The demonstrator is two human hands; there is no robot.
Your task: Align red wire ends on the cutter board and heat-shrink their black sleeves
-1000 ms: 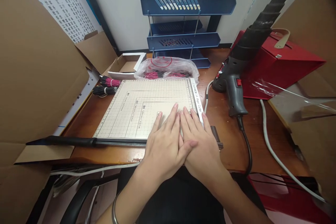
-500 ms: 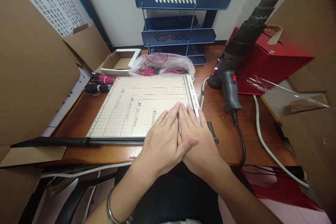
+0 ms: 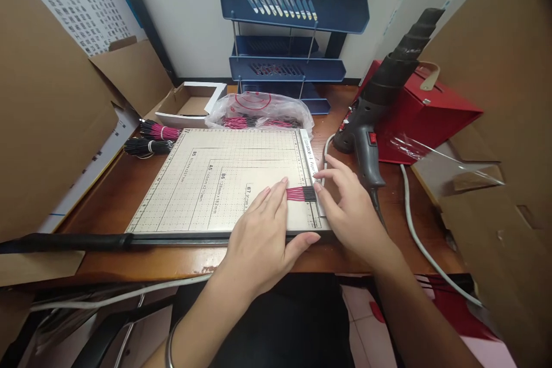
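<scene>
My left hand point(image 3: 263, 224) lies flat on the paper cutter point(image 3: 181, 184), its fingers covering part of a row of pink and black wires point(image 3: 297, 194). The wires lie side by side, their black ends pointing right toward the white ruler edge point(image 3: 309, 155). At that edge is my right hand point(image 3: 345, 201), fingers bent and apart, with thumb and index close to the black wire ends. Nothing shows between its fingers. The black cutter handle point(image 3: 73, 241) lies down along the near side of the board.
Bundled wires point(image 3: 150, 146) lie left of the board. Behind it are a plastic bag point(image 3: 259, 109) of wires, a small open box point(image 3: 194, 100) and a blue tray rack point(image 3: 288, 66). A heat gun point(image 3: 371, 126) and a red box point(image 3: 440, 115) stand right. Cardboard point(image 3: 38, 98) flanks the left.
My right hand has moved off from beside the left one, to the right edge of the board, uncovering the wires. The left hand stays flat. The view has shifted slightly.
</scene>
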